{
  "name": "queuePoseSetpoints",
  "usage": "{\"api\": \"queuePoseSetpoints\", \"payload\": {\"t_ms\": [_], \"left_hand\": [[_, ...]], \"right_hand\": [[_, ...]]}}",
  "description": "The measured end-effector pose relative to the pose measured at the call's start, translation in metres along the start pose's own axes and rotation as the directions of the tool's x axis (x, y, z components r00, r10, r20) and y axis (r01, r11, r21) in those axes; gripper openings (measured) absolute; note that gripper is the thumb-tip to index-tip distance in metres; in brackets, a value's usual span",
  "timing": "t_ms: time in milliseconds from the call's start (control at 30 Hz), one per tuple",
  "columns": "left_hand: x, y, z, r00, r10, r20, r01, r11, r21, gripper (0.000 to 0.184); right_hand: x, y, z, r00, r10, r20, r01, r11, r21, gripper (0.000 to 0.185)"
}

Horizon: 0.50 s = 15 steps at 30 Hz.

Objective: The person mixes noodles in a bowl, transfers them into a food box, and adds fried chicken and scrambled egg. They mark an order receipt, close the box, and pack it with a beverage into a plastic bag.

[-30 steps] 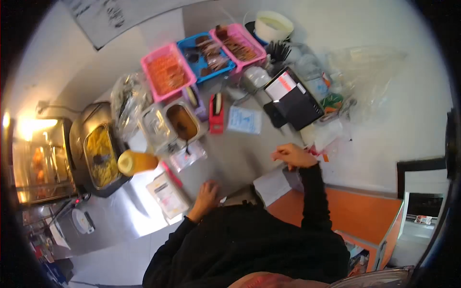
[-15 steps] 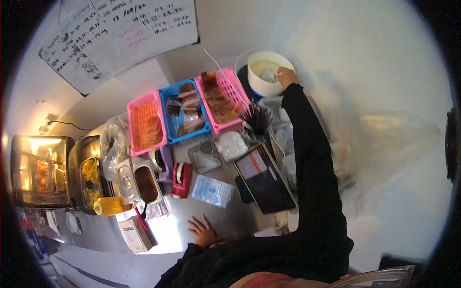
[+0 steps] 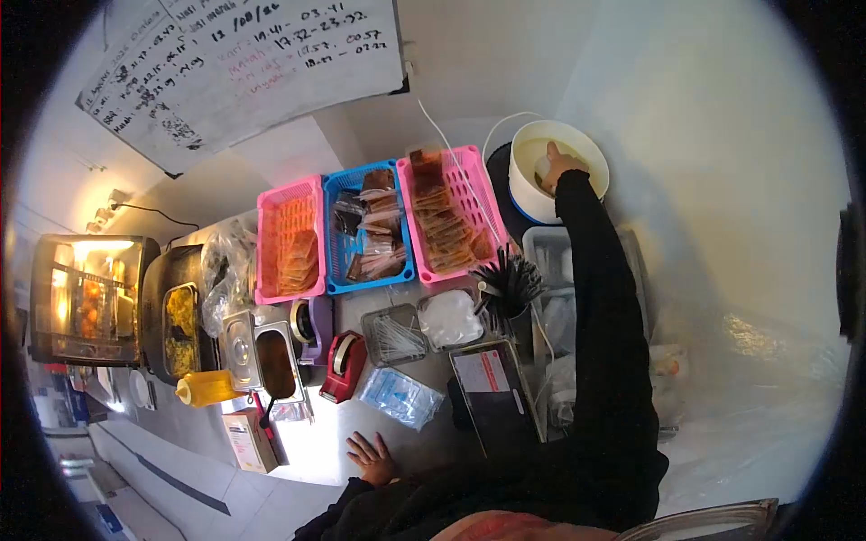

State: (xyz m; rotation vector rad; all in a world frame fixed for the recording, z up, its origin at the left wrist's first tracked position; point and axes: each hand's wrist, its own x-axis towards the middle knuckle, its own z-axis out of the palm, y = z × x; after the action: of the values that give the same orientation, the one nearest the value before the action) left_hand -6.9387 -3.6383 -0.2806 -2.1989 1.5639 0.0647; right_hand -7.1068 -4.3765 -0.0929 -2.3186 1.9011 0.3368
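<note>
Through the head camera I take the blue basket (image 3: pixel 368 286) as my landmark; it stands on the counter (image 3: pixel 419 446) with dark packets and clear-wrapped pieces inside.

To its right, past the neighbouring pink basket (image 3: pixel 484 194), I have the white tub (image 3: pixel 526 194), and the right hand (image 3: pixel 566 167) reaches down into its mouth. A pale, rounded thing (image 3: pixel 541 169) shows by the fingers; I cannot tell whether they grip it or only touch it.

The left hand (image 3: pixel 373 460) is on the near side of the blue basket, well apart from it, palm down on the counter with bare fingers spread, holding nothing.

Between that hand and the blue basket I see a red tape dispenser (image 3: pixel 343 370) and a blue-and-white packet (image 3: pixel 403 397). A dark tablet (image 3: pixel 496 401) lies to the right and nearer than the blue basket, and a bunch of black straws (image 3: pixel 508 279) stands to its right, nearer than the white tub.

Left of the blue basket, just beside it, sits a second pink basket (image 3: pixel 262 248) of orange packets. Left and nearer than the blue basket are a purple tape dispenser (image 3: pixel 319 335), a metal lid (image 3: pixel 240 352) and a yellow squeeze bottle (image 3: pixel 210 389).
</note>
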Motion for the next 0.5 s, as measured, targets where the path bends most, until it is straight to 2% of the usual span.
{"api": "queuePoseSetpoints", "payload": {"t_ms": [67, 167, 267, 367, 500], "left_hand": [[0.002, -0.003, -0.027, 0.996, -0.011, 0.087, 0.045, 0.913, -0.405, 0.064], [0.007, 0.002, -0.001, 0.988, -0.053, -0.144, 0.030, 0.987, -0.157, 0.055], [0.001, 0.001, -0.007, 0.996, -0.051, -0.077, 0.031, 0.969, -0.244, 0.052], [0.002, 0.000, -0.005, 0.993, -0.038, -0.109, 0.018, 0.983, -0.184, 0.050], [0.006, 0.003, -0.002, 0.971, -0.065, -0.232, 0.031, 0.989, -0.147, 0.049]], "right_hand": [[0.009, 0.013, 0.010, 0.996, -0.064, -0.055, 0.062, 0.997, -0.040, 0.101], [0.010, 0.020, 0.017, 0.994, -0.107, 0.005, 0.107, 0.993, 0.040, 0.090], [0.023, 0.038, 0.024, 0.972, -0.214, -0.092, 0.227, 0.959, 0.168, 0.081], [0.020, 0.043, -0.005, 0.981, -0.188, -0.041, 0.192, 0.966, 0.175, 0.074], [0.027, 0.042, -0.004, 0.972, -0.222, -0.078, 0.229, 0.970, 0.087, 0.074]]}}
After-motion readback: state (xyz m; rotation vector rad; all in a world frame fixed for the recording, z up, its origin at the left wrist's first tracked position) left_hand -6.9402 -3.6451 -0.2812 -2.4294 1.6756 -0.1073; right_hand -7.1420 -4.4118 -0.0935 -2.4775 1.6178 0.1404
